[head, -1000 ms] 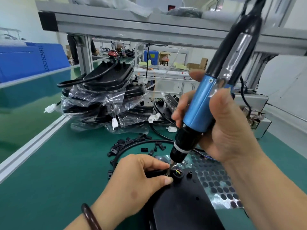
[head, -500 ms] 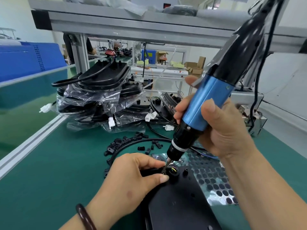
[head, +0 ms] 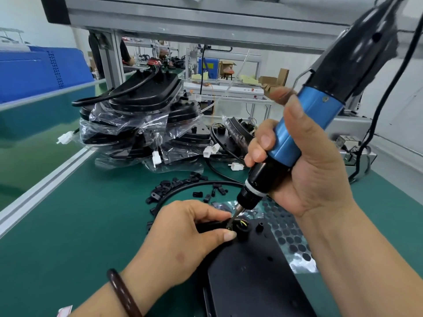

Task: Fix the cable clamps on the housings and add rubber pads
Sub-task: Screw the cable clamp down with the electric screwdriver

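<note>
A flat black housing [head: 247, 277] lies on the green bench in front of me. My left hand [head: 183, 236] pinches a black cable clamp [head: 215, 225] with its cable at the housing's far corner, next to a round grommet with coloured wires [head: 243, 225]. My right hand [head: 304, 170] grips a blue and black electric screwdriver [head: 295, 138], tilted to the right, with its bit down at the clamp between my left thumb and forefinger. A sheet of round black rubber pads [head: 290, 239] lies under the housing's right side.
Loose black clamps [head: 183, 186] are scattered on the mat beyond my hands, inside a loop of black cable [head: 194, 185]. A pile of bagged black housings [head: 146, 124] with white connectors stands further back. An aluminium rail [head: 45, 186] runs along the left; the screwdriver's cord [head: 375, 115] hangs at right.
The screwdriver has tilted further to the right while its bit stays at the clamp. My left hand keeps its pinch in the same place.
</note>
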Tool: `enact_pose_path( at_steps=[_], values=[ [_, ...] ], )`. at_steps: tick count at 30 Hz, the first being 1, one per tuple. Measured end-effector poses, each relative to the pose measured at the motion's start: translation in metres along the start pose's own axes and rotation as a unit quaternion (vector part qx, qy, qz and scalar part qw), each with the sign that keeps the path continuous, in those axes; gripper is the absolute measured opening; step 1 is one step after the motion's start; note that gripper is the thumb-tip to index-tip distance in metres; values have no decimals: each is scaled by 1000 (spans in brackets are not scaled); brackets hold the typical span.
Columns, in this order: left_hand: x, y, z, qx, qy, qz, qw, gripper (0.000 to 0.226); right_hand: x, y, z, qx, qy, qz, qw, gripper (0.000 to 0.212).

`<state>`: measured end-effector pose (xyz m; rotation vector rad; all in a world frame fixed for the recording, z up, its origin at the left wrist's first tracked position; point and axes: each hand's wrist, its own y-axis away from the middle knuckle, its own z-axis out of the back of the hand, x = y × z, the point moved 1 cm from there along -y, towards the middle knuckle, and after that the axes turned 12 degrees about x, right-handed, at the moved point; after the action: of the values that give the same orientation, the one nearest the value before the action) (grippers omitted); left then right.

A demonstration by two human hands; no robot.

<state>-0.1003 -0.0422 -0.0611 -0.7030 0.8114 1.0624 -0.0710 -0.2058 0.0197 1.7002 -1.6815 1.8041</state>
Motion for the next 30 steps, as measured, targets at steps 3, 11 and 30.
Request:
enact_pose_path(
  at_steps=[3,11,30],
  values=[
    [-1,0,0,1,-4,3,1000,22,5,1,-3,-30,32,3,999,19],
    [2,-1,-1,4,6,-4,1000,23,5,1,-16,-31,63,8,998,22],
    [4,-3,-1,-9,-6,-32,999,24,4,-2,-22,-37,100,-1,994,24]
  ],
)
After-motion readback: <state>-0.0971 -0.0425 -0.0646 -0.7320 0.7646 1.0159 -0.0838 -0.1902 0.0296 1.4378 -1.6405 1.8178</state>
